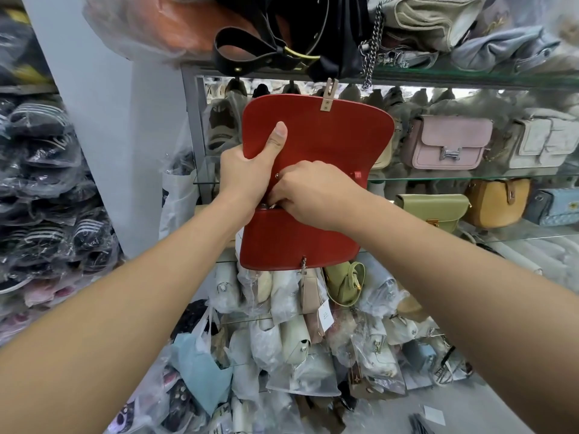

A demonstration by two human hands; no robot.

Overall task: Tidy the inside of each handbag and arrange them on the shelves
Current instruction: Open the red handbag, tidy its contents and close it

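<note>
Holding red handbag [316,142] open, right hand [308,195] inside.

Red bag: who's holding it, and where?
The left hand grips the red bag by its open flap's left edge. The right hand is at the opening; its grip cannot be told.

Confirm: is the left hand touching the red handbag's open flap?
Touching. The head view shows the left hand gripping the flap of the red handbag at its left edge, thumb pressed flat on it.
</note>
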